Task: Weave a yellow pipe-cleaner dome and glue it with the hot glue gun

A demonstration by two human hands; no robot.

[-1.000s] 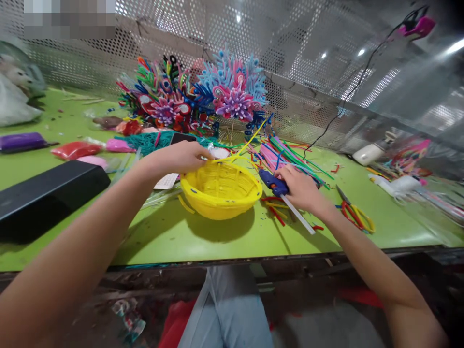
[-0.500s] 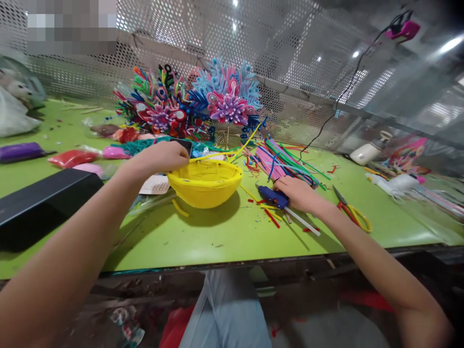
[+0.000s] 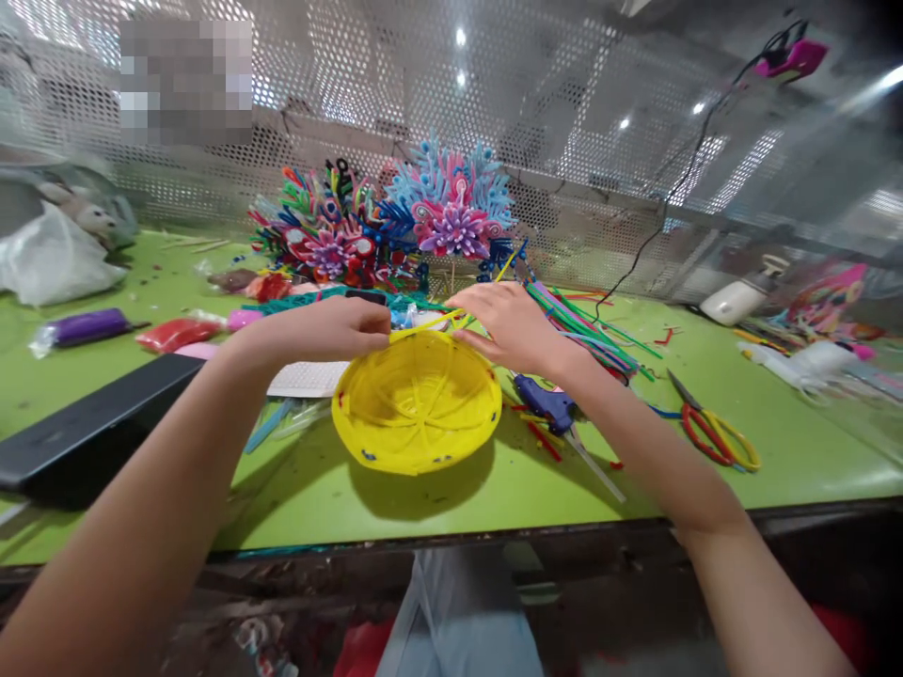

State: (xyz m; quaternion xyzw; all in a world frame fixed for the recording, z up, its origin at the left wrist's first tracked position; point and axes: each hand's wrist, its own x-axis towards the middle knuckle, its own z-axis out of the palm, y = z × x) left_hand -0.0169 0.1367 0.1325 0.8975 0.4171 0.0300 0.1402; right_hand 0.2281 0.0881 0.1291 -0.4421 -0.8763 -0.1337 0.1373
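Note:
A yellow bowl-shaped piece is tilted so its ribbed inside faces me. My left hand pinches its far left rim, fingers closed. My right hand is at the far right rim, its fingers bent together around a thin yellow strip that runs along the rim between the hands. The blue glue gun lies on the green table to the right of the bowl, with a clear glue stick out of its back.
Scissors lie at the right. Colourful pipe-cleaner flowers stand behind the bowl, beside bundled stems. A black box is at the left, near a purple packet.
My right hand has left the glue gun and come to the bowl's rim, on the yellow strip. The bowl has tipped toward me, showing its inside. The view has shifted slightly.

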